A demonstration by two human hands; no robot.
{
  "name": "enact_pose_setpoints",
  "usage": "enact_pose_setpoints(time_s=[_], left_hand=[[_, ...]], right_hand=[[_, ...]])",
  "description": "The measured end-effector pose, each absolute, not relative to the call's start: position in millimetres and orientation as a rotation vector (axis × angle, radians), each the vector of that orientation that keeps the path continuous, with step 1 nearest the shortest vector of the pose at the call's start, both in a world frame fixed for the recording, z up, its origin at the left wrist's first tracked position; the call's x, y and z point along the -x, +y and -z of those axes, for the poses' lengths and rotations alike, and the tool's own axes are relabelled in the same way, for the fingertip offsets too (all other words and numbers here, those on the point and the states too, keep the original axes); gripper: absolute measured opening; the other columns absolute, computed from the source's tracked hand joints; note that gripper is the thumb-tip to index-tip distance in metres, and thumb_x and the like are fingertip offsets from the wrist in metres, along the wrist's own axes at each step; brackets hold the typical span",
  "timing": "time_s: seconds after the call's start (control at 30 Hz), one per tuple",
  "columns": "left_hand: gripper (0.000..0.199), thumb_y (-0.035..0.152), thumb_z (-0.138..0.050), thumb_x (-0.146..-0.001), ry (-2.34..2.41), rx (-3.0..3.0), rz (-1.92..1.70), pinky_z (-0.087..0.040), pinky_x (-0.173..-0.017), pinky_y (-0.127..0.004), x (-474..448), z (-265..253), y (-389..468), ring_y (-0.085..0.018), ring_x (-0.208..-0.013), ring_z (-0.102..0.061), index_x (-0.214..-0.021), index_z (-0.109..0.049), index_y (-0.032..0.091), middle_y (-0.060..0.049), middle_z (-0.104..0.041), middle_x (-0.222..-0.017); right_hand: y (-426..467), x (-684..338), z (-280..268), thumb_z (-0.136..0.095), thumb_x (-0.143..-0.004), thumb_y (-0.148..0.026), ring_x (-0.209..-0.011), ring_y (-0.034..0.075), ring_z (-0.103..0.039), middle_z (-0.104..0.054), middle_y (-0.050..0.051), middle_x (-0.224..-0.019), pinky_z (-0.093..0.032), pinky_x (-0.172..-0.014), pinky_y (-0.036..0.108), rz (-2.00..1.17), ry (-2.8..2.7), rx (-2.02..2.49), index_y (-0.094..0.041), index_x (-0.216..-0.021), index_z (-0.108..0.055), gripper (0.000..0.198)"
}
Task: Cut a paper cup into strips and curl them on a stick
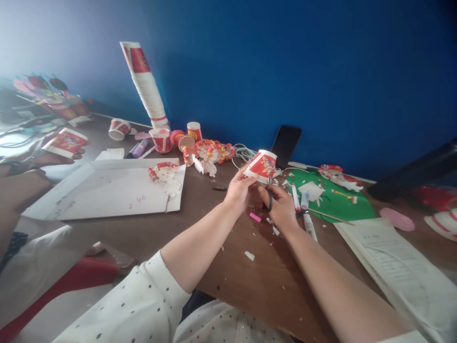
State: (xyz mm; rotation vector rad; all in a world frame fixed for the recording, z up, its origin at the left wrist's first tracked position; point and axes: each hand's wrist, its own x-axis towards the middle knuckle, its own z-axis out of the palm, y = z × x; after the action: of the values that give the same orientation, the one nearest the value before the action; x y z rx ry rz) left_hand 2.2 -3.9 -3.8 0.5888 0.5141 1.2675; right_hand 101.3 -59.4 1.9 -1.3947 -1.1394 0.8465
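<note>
A red and white printed paper cup [262,165] is in my left hand [240,189], its fingers wrapped round the left side. My right hand [280,206] grips a pair of dark-handled scissors [269,196], with the blades up against the cup's lower edge. How far the blades are apart I cannot make out. Beneath my hands, white paper scraps [249,256] and a small pink piece [254,217] lie on the brown table [228,267].
A black phone [286,145] leans on the blue wall. Left of it stand a tall stack of paper cups [146,85] and cut-paper figures [209,155]. Markers [309,226] and a green sheet [332,202] lie right. Another person's hand holds a cup [67,142] at far left.
</note>
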Motion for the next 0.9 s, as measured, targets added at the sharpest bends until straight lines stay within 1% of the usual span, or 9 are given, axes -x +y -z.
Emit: enact_pose_setpoints(time_s=[0.1, 0.27, 0.5, 0.73, 0.9], left_hand=[[0.044, 0.014, -0.073, -0.063, 0.487, -0.56, -1.258, -0.045, -0.06, -0.023, -1.6, 3.1, -4.4, -0.009, -0.057, -0.056, -0.106, -0.065, 0.02, -0.002, -0.067, -0.08], [0.04, 0.013, -0.073, -0.062, 0.486, -0.506, -1.249, -0.043, -0.058, -0.022, -1.5, 3.4, -2.6, -0.008, -0.056, -0.054, -0.101, -0.065, 0.02, -0.001, -0.066, -0.077], [0.028, 0.013, -0.069, -0.069, 0.496, -0.491, -1.23, -0.042, -0.058, -0.02, -0.7, 2.4, -0.6, -0.007, -0.055, -0.053, -0.096, -0.065, 0.018, -0.001, -0.065, -0.076], [0.027, 0.015, -0.07, -0.068, 0.511, -0.486, -1.208, -0.041, -0.055, -0.02, 0.1, 0.1, -2.6, -0.007, -0.051, -0.05, -0.094, -0.064, 0.019, 0.002, -0.058, -0.065], [0.026, 0.015, -0.07, -0.068, 0.531, -0.471, -1.208, -0.041, -0.056, -0.02, -0.3, -0.8, -3.2, -0.007, -0.052, -0.05, -0.093, -0.064, 0.019, 0.002, -0.057, -0.064]], right_hand=[[-59.4, -100.4, -1.5, -0.071, -0.066, -0.053, -0.046, 0.011, -0.048, -0.054, -0.003, -0.05, -0.04, -0.044, 0.024, -0.862, -1.126, 1.367, -0.015, -0.085, -0.068, 0.042], [-59.3, -101.4, -0.7, -0.068, -0.069, -0.053, -0.048, 0.013, -0.052, -0.06, -0.001, -0.056, -0.043, -0.048, 0.026, -0.862, -1.129, 1.375, -0.016, -0.088, -0.069, 0.041], [-59.4, -103.4, 2.4, -0.068, -0.071, -0.05, -0.05, 0.013, -0.053, -0.06, -0.001, -0.057, -0.044, -0.05, 0.026, -0.862, -1.158, 1.338, -0.017, -0.088, -0.069, 0.037], [-60.9, -101.3, -0.7, -0.067, -0.072, -0.05, -0.049, 0.013, -0.051, -0.058, -0.002, -0.052, -0.043, -0.051, 0.027, -0.874, -1.179, 1.342, -0.016, -0.085, -0.068, 0.037], [-60.8, -101.4, 1.2, -0.065, -0.074, -0.051, -0.049, 0.014, -0.052, -0.058, -0.001, -0.053, -0.044, -0.052, 0.027, -0.866, -1.205, 1.324, -0.017, -0.085, -0.068, 0.036]])
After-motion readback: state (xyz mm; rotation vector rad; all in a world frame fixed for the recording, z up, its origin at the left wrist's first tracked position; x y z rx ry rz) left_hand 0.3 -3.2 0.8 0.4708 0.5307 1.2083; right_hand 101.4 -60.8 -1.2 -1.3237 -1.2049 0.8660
